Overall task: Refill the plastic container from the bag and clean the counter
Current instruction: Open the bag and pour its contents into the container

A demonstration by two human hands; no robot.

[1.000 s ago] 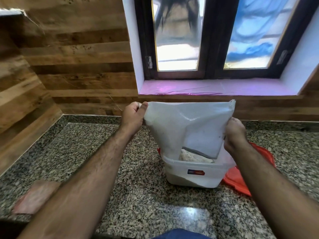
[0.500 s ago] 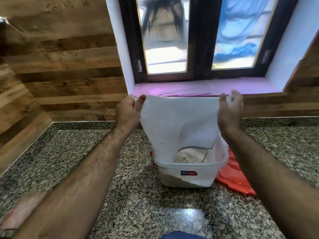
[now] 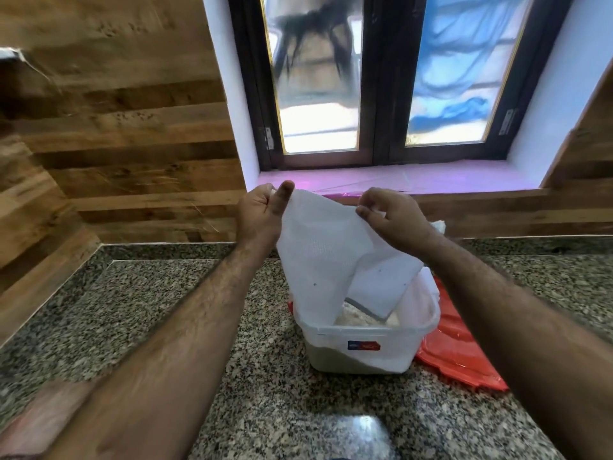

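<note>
Both hands up! Left hand (image 3: 262, 214) and right hand (image 3: 394, 217) pinch the white bag (image 3: 318, 254), fingers clenched. Its mouth hangs inside the plastic container (image 3: 365, 346) on the counter (image 3: 265, 410).

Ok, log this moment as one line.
left hand: holds bag top | right hand: pinches bag top | white bag: upended, mouth in plastic container | red lid: behind container

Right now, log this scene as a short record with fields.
left hand: grip on bag's top left corner
right hand: pinching bag's upper right edge
bag: white, upended, mouth down inside the tub
tub: clear plastic, open, pale powder inside
lid: red, on the counter, right of and partly behind the tub
counter: speckled granite
cloth: pinkish, near left edge, blurred
</note>
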